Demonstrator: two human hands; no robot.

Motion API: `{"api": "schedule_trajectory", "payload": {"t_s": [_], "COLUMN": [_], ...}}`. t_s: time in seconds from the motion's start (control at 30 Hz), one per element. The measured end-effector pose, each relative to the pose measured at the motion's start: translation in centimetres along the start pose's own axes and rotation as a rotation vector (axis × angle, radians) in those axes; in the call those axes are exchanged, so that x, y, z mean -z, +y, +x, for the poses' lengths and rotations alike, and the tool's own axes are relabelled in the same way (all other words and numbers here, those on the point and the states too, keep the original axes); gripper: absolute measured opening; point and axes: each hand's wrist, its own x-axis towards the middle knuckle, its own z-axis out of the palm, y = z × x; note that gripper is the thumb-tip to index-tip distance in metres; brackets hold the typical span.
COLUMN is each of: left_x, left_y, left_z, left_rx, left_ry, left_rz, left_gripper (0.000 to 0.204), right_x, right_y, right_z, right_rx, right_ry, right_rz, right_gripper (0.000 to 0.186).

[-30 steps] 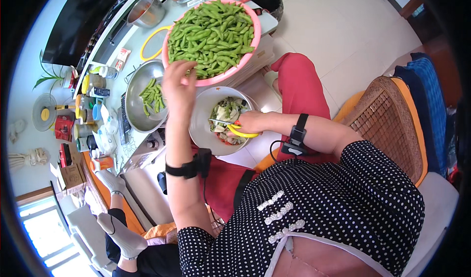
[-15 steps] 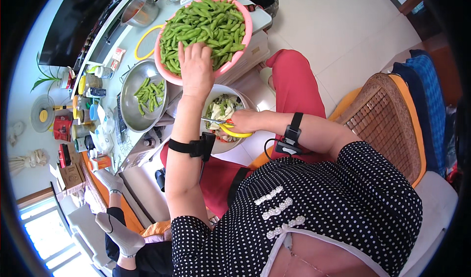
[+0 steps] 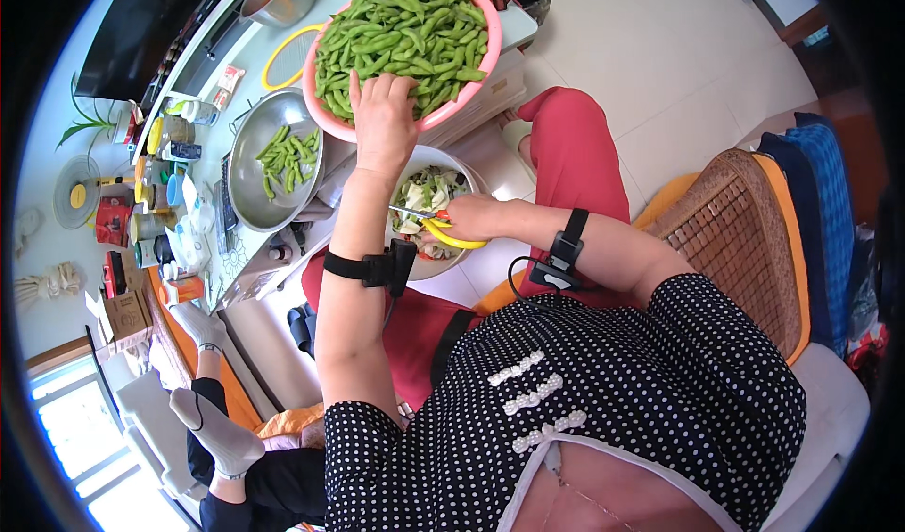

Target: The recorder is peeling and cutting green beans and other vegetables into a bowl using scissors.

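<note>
A pink basin (image 3: 489, 56) heaped with green soybean pods (image 3: 401, 37) stands on the table at the top. My left hand (image 3: 385, 122) reaches over its near rim, fingers bent down against the pods and one finger stretched out. What its closed fingers grip is hidden. Below and to the right, my right hand (image 3: 473, 216) is closed on scissors with yellow handles (image 3: 452, 233). Their blades point left, above a pale bucket (image 3: 443, 267) that holds vegetable scraps (image 3: 429, 197). Left of my left hand, a metal bowl (image 3: 247, 188) holds some pods (image 3: 287, 160).
A yellow-rimmed strainer (image 3: 273, 65) and a steel pot (image 3: 280, 0) stand behind the metal bowl. Jars and packages (image 3: 174, 155) crowd the table's left side. Another person's socked feet (image 3: 222, 433) rest at the lower left. A chair with a woven mat (image 3: 731, 240) is at right.
My left hand has drawn back slightly toward the basin's near rim, its fingers more bent. The scissors stay in my right hand over the bucket. The whole view has shifted a little.
</note>
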Motion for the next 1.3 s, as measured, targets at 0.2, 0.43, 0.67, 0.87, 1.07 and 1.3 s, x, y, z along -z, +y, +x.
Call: {"api": "schedule_trajectory", "payload": {"t_s": [0.2,0.43,0.67,0.87,1.07,1.3], "left_x": [1.3,6.1,4.5,2.8,2.3,2.1], "left_y": [-0.3,-0.4,-1.3,-0.6,0.6,0.3], "left_z": [-0.8,-7.4,-16.6,-17.6,-17.3,-17.5], "left_rx": [0.132,0.836,1.11,1.112,1.089,1.123], "left_ry": [0.115,0.096,0.344,0.424,0.366,0.309], "left_rz": [-0.127,-1.164,-1.256,-1.227,-1.251,-1.298], "left_gripper": [0.02,0.014,0.015,0.016,0.015,0.016], "right_x": [0.0,0.0,0.2,0.1,-0.1,0.1], "right_y": [0.0,0.9,-0.2,-0.3,0.0,-0.4], "right_z": [-0.1,0.4,-0.6,-0.8,-0.2,-0.5], "right_rx": [0.017,0.103,0.153,0.158,0.156,0.084], "right_ry": [0.0,0.117,-0.316,-0.404,-0.369,-0.312], "right_rz": [-0.009,0.113,0.812,0.699,0.759,0.743], "right_gripper": [0.091,0.072,0.086,0.097,0.095,0.098]}}
